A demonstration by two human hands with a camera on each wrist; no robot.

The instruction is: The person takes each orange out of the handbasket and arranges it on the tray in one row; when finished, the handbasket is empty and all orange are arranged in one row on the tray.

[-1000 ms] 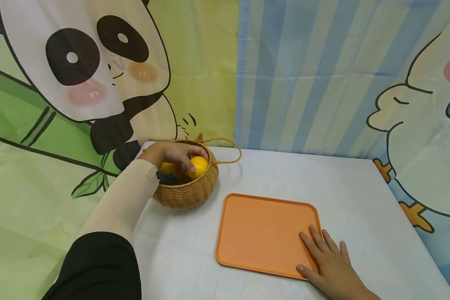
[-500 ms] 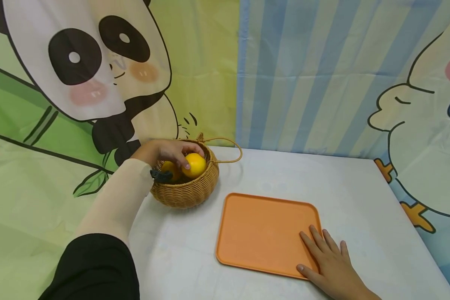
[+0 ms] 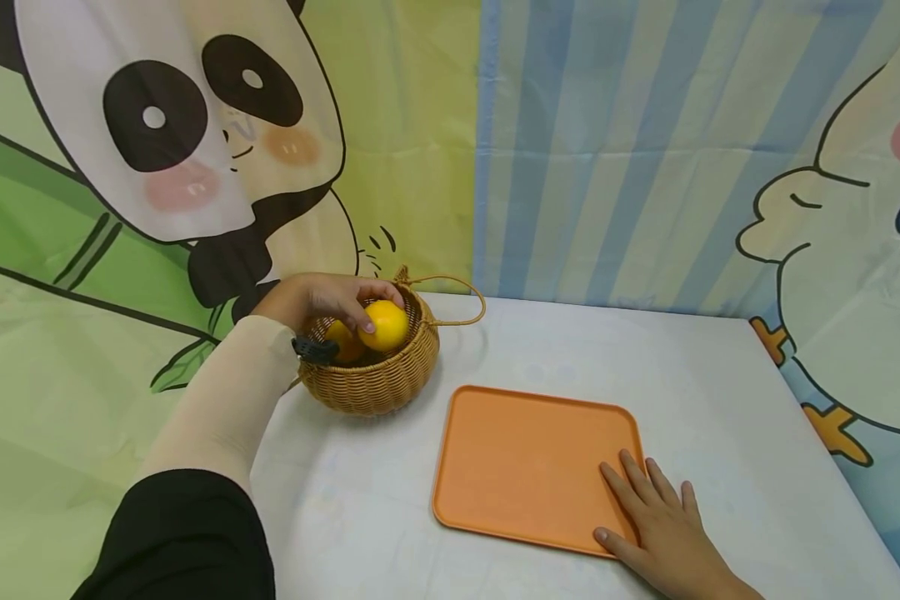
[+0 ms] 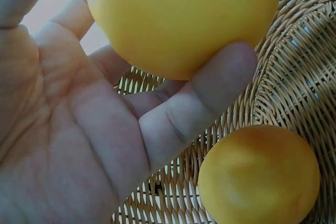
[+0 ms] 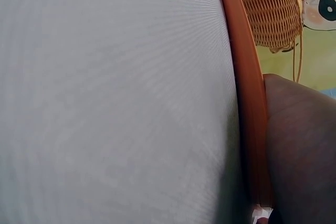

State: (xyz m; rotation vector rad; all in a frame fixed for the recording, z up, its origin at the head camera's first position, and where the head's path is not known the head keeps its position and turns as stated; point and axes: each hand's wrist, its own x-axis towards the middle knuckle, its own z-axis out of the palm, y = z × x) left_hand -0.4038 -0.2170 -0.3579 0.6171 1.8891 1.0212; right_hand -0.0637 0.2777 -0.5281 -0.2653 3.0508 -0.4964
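Note:
My left hand holds a round yellow fruit between thumb and fingers, at the mouth of a wicker basket. The left wrist view shows the fingers curled under this smooth fruit, its upper part cut off by the frame. A second yellow fruit lies lower in the basket, apart from the hand; in the head view it is partly hidden. With fingers spread, my right hand rests on the right edge of an orange tray. In the right wrist view, part of that hand touches the tray's rim.
The basket's thin looped handle sticks out to its right. A white tablecloth covers the table, which ends at a cartoon-printed curtain behind. A dark band-like piece sits at the left wrist above the basket rim.
My left hand has lifted the held fruit slightly up and to the left, uncovering more of the second fruit. The right hand and tray stay where they were.

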